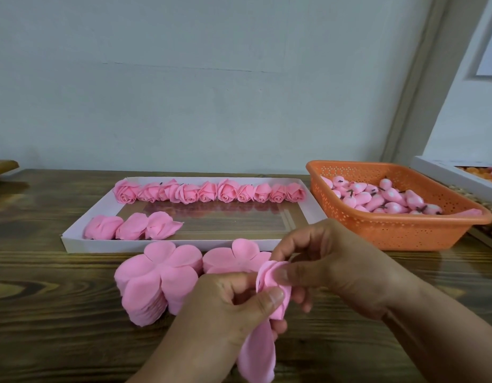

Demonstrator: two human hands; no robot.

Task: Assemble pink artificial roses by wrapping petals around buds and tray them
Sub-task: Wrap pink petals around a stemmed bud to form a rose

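Note:
Both hands work on one half-wrapped pink rose (269, 277) above the table's front. My left hand (225, 305) grips it from below, thumb pressed on the folded petals, while a loose petal (257, 352) hangs beneath. My right hand (327, 264) pinches the rose's top edge from the right. The bud inside is hidden by petals and fingers. Two stacks of flat flower-shaped petal sheets (156, 277) lie just behind the hands. The white tray (101, 246) holds a back row of several finished roses (208, 192) and three more at front left (131, 226).
An orange perforated basket (391, 230) at the right holds several pink buds (388, 200) with dark stems. A white box edge (443, 172) shows at the far right. The wooden table (46, 313) runs to a plain wall behind.

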